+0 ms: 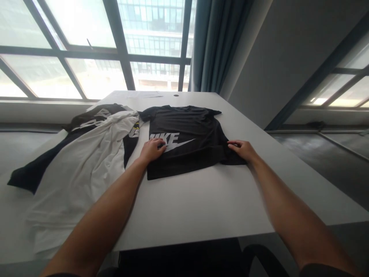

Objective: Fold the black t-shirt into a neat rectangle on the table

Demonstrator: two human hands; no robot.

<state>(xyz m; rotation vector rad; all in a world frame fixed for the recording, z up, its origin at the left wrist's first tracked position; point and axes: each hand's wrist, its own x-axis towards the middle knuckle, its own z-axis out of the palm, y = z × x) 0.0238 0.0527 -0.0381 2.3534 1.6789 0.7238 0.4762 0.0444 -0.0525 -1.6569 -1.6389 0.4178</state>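
With the black logo T-shirt (pixel 184 138) lying on the white desk (pixel 201 204) beside a white shirt (pixel 83 173), the left hand (pixel 152 150) presses flat on its logo and the right hand (pixel 243 149) pinches its right edge, apparently mid-fold.

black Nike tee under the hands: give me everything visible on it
The black T-shirt lies flat, front up, on the white table, collar toward the window. It looks like thin, soft knit with short sleeves spread out and a white logo and swoosh across the chest. The lower part appears folded under. The left hand presses on the logo; the right hand rests on its right edge. A white garment lies just left of it.
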